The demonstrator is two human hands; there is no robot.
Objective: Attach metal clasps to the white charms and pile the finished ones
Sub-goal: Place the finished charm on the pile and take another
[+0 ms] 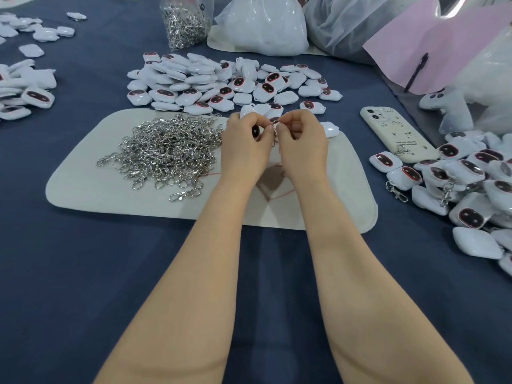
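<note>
Item 1: left hand (245, 139), fingers curled round white charm (255, 131), over far edge of mat (110, 195).
Item 2: right hand (300, 137), pinches metal clasp (275, 138) just beside the charm.
Clasp heap (166, 151): on mat, left.
Bare charms (210, 81): far ctr.
Finished pile (465, 173) w/ clasps: right.

One left hand (243, 142), one right hand (303, 142), one phone (399, 134), one mat (83, 187), uncountably many charms (210, 81) and clasps (166, 151).

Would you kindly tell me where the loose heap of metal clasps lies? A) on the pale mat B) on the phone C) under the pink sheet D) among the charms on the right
A: the heap of clasps spreads over the pale mat, beside the left hand.
</note>
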